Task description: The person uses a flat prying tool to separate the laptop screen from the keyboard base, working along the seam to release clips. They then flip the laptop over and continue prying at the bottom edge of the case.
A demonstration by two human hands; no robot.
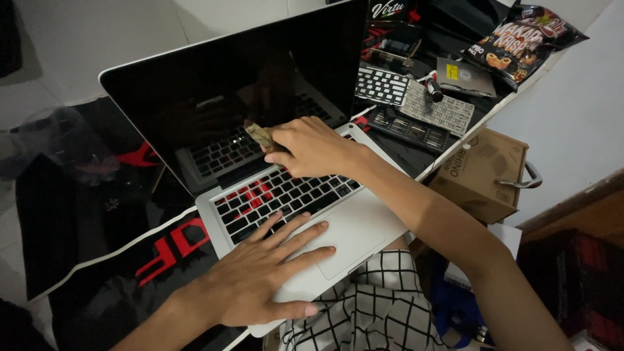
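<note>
Two hands work mid-frame: left hand (263, 276) flat, steadying the laptop (364, 224); right hand (312, 146) pinching a small brush (259, 135) against its screen.

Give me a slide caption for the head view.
Right hand wipes laptop screen with a cloth; left hand rests on the palm rest.

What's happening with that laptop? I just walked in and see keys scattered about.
A person is wiping the dark screen of an open laptop with a small cloth pinched in the right hand. The left hand lies flat on the palm rest, steadying it. Loose keyboard parts lie on the table beyond.
</note>
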